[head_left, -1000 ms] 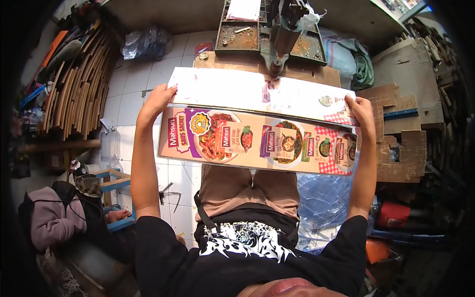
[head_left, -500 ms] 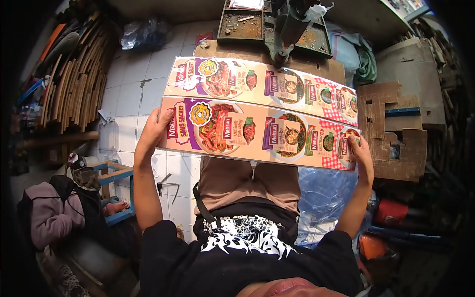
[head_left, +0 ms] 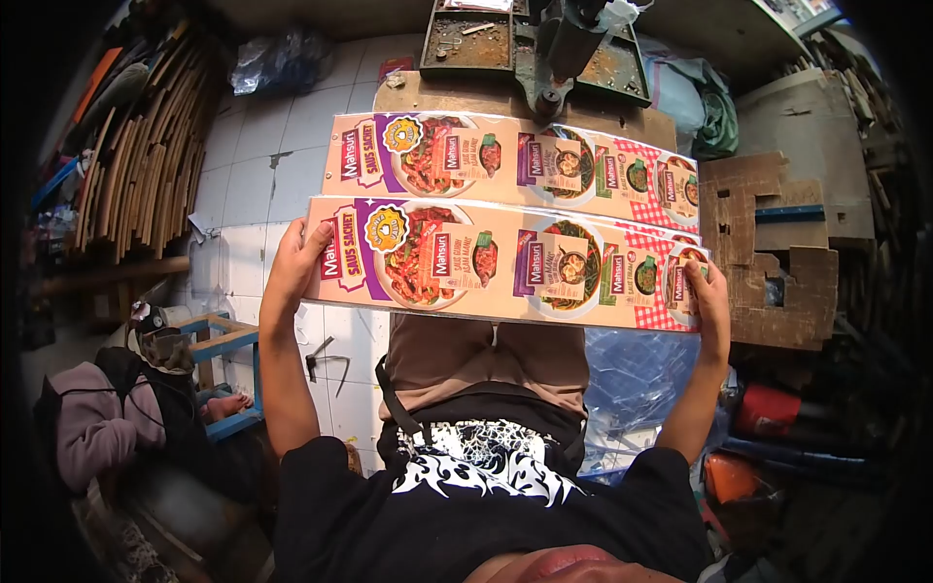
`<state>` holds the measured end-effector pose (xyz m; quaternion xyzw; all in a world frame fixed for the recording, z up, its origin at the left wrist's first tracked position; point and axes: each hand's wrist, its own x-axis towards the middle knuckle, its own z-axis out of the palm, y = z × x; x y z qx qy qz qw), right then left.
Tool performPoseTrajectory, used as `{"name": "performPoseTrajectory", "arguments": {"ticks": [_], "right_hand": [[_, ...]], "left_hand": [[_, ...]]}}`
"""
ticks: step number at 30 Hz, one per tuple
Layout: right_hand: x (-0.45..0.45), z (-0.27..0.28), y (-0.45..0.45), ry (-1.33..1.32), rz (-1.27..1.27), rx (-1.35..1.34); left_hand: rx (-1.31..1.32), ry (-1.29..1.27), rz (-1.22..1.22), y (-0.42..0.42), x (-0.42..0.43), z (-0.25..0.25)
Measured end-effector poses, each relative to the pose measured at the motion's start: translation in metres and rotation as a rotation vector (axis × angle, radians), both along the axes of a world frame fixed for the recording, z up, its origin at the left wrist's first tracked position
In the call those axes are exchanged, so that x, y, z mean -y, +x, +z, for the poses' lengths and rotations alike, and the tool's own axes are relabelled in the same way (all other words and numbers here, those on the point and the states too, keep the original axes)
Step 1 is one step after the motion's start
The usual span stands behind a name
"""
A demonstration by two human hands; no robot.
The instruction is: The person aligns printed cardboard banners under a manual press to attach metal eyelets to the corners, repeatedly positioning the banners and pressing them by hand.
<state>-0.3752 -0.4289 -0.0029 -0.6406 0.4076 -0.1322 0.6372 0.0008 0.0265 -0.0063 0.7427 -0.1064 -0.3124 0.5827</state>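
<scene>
A long printed sign panel (head_left: 505, 282), showing sauce sachets and bowls of food, spans the space between my hands above my lap. My left hand (head_left: 299, 255) is closed around its left end, thumb on the printed face. At the opposite end, my right hand (head_left: 711, 291) grips the edge with the thumb on top. Just beyond it, a second panel (head_left: 501, 160) with the same print lies on a wooden board (head_left: 418, 97), its near edge beside or under the held panel. A small hole shows at that panel's left end.
A dark metal press (head_left: 549, 97) with trays of small parts (head_left: 468, 47) stands behind the panels. Cut brown boards (head_left: 812, 282) lie at right, and stacked boards (head_left: 146, 155) lean at left. Clear plastic sheeting (head_left: 632, 389) and a blue-framed stool (head_left: 228, 340) are nearby.
The held panel has shifted slightly left and its left end is a little lower in view, so its tilt is less. Glare on the far panel has faded. Both hands keep their grip.
</scene>
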Motion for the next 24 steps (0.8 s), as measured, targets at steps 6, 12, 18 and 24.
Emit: {"name": "performPoseTrajectory", "arguments": {"ticks": [6,12,18,24], "right_hand": [[-0.005,-0.014,-0.006,-0.055,-0.045,0.034],[-0.007,-0.011,-0.004,-0.131,-0.047,-0.013],[0.0,-0.015,-0.01,-0.118,-0.015,-0.073],[0.028,0.008,0.009,-0.831,-0.132,-0.29]], "left_hand": [[0.009,0.019,-0.019,0.0,-0.002,0.004],[0.051,-0.026,0.006,0.0,0.0,-0.001],[0.001,0.007,-0.005,0.003,-0.004,-0.004],[0.132,0.097,0.046,0.003,-0.004,-0.005]]}}
